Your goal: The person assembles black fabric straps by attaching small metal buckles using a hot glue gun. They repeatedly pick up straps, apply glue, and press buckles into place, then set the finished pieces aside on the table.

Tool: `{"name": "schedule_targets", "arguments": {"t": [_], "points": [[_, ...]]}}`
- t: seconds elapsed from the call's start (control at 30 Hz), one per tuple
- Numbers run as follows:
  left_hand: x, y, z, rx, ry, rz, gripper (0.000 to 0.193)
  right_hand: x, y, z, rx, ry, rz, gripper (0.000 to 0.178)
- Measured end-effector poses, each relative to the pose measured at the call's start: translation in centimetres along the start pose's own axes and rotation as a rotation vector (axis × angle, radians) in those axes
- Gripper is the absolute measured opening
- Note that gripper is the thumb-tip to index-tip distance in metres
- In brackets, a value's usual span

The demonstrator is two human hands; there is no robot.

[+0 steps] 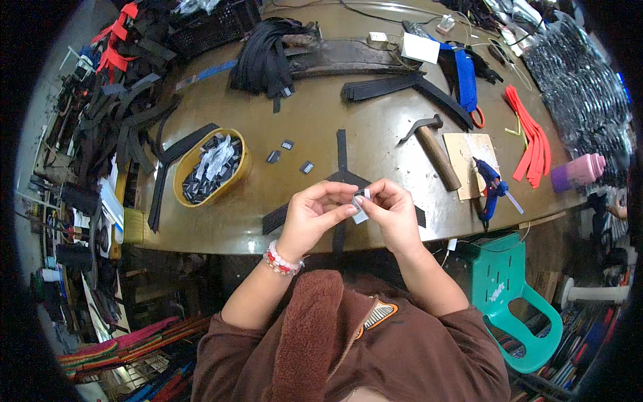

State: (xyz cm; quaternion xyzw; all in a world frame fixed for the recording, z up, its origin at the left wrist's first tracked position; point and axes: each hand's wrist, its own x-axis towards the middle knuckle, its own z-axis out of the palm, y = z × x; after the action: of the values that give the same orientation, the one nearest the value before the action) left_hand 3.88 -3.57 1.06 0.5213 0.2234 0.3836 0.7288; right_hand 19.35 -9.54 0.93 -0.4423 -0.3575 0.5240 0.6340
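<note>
Label piece: a small pale-and-dark tag, held up between the fingertips above the near edge of the table.
Left grip: the left hand pinches the tag's left side between thumb and bent fingers.
Right grip: the right hand pinches its right side the same way, thumb forward; the fingers hide whether the tag is folded.
Step in hand: probably handling or shaping the tag with both hands, judging by the two close pinches.
Black straps: strips spread out like spokes on the table, beneath and around the hands.
Loose tags: three small ones lie apart, between the straps and the yellow basket, which holds many more.
Glue gun: the blue tool lies to the right, beyond reach of either pinch.
Next move: seems to call for light, even thumb pressure and squared edges.
</note>
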Motion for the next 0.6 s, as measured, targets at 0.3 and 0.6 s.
{"name": "schedule_targets", "arguments": {"t": [0.3,0.6], "points": [[-0.5,0.5,0.5,0.055,0.101,0.046,0.020,-0.8,-1.1,-0.7,-0.036,-0.061,-0.016,0.017],[-1.1,0.6,1.0,-0.009,0.110,0.024,0.017,-1.0,-1.6,0.0,-0.078,-0.020,0.016,0.011]]}}
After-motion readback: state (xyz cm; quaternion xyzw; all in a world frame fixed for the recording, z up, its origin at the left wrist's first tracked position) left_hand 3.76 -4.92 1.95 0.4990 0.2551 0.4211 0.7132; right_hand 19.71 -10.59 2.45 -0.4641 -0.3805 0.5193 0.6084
